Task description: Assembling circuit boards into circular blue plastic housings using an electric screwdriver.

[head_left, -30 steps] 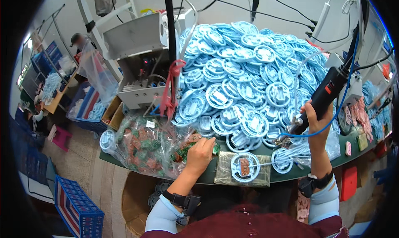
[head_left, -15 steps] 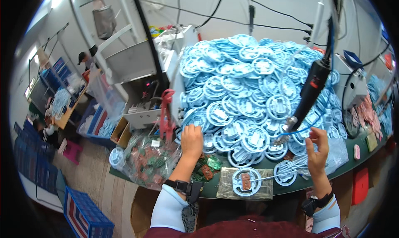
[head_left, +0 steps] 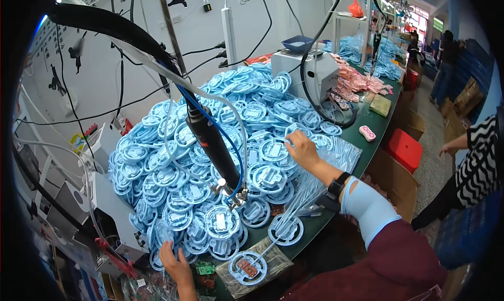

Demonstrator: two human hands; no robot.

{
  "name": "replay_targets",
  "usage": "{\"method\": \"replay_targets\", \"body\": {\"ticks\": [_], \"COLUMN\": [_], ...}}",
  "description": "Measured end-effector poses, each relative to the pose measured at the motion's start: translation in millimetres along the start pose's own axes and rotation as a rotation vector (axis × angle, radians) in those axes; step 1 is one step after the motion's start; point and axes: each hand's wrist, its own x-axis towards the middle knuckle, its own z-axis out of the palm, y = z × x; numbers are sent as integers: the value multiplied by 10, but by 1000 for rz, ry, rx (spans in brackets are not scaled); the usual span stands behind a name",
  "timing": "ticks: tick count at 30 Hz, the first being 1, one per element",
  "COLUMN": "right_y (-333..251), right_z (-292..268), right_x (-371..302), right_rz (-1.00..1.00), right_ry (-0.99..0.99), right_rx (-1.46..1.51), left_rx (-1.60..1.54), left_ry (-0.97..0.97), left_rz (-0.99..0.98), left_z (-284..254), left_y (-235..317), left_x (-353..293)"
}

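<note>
A large heap of light blue plastic rings [head_left: 223, 222] with moulded centres covers the bench. At its near left edge, my left hand [head_left: 176, 264] has its fingers apart beside the rings, next to a green circuit board [head_left: 205, 268]. My right hand [head_left: 303, 149] is over the right side of the heap, fingers loosely bent and apart, with nothing visible in them. In front, a ring with a red-brown circuit board [head_left: 247, 268] lies on a taped block [head_left: 278, 264]. Thin sticks [head_left: 304, 196] run across another ring [head_left: 286, 229]. A black screwdriver [head_left: 212, 143] hangs above the heap.
A grey machine box [head_left: 315, 70] stands behind, near pink parts [head_left: 357, 80]. A pink-and-white piece [head_left: 367, 133] lies by the edge of the green bench [head_left: 362, 162]. A red stool [head_left: 403, 149] stands alongside. At the right is a person in a patterned top [head_left: 478, 162].
The view has swung to the right, bringing the aisle and a nearby person into sight. My right hand has moved farther over the heap; my left hand remains by its left edge.
</note>
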Motion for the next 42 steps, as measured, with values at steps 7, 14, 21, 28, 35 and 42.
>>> {"method": "replay_targets", "body": {"ticks": [7, 14, 21, 28, 35, 42], "right_y": [442, 934, -413, 856, 1236, 1646], "right_z": [240, 732, 781, 838, 757, 688], "right_x": [510, 758, 1051, 1023, 1052, 1075], "right_rz": [-5, 275, 93, 179, 514, 486], "right_ry": [-118, -162, -136, -112, -509, -631], "right_rx": [-250, -185, 727, -151, -388, -231], "left_rx": [-191, -380, -424, -382, -302, -263], "left_ry": [-138, -293, -349, -309, -295, -320], "left_rz": [-38, -56, -100, 2, 41, 47], "left_z": [-263, -112, -129, -4, 20, 44], "left_y": [523, 948, 1003, 942, 931, 935], "left_x": [-493, -1050, -999, -1058, -1106, -1091]}}
